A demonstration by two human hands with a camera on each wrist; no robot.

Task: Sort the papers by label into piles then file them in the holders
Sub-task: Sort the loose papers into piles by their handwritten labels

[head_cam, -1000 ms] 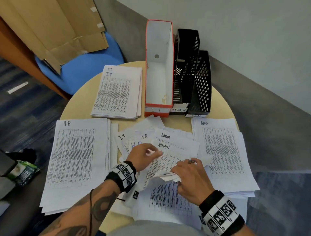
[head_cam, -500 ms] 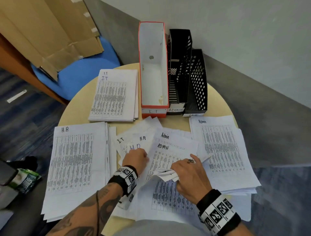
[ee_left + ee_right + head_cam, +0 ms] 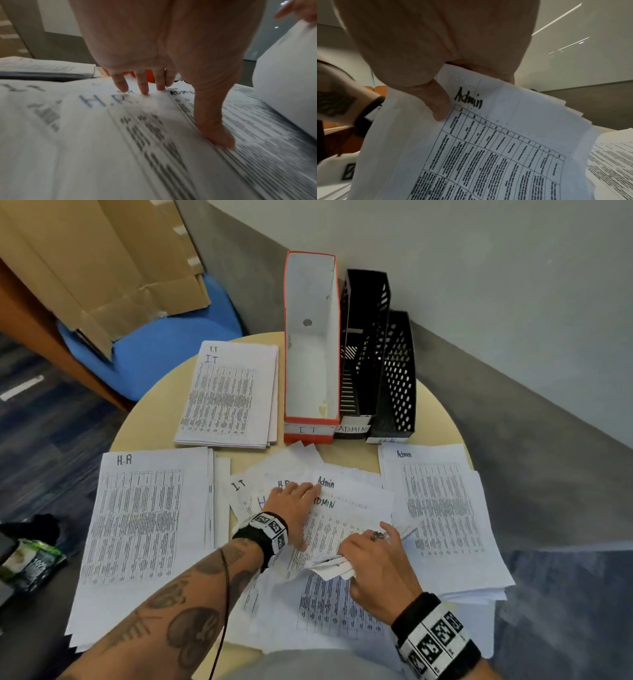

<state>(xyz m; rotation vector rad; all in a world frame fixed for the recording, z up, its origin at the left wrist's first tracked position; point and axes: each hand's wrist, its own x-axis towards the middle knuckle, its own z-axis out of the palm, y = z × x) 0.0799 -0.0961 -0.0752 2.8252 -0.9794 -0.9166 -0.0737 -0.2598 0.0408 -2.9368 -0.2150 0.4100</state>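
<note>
On the round table [image 3: 442, 412] a loose heap of unsorted papers [image 3: 356, 494] lies in the middle. My left hand [image 3: 296, 496] presses flat on it with straight fingers [image 3: 142, 86], beside a sheet marked H.R [image 3: 102, 102]. My right hand [image 3: 373, 553] grips a curled bundle of Admin sheets [image 3: 488, 148], thumb [image 3: 436, 102] on top. Sorted piles lie around: IT [image 3: 229, 395], H.R [image 3: 144, 529], Admin [image 3: 442, 508]. At the back stand a red-and-white IT holder [image 3: 310, 429], a black ADMIN holder [image 3: 363, 344] and another black holder [image 3: 399, 378].
A blue chair [image 3: 154, 350] with flattened cardboard [image 3: 102, 261] on it stands behind the table to the left. A green packet [image 3: 30, 563] lies low at the far left. A grey wall runs close behind the holders.
My left hand has slid forward over the middle heap and its fingers have straightened out flat. My right hand keeps its hold on the Admin bundle in about the same place.
</note>
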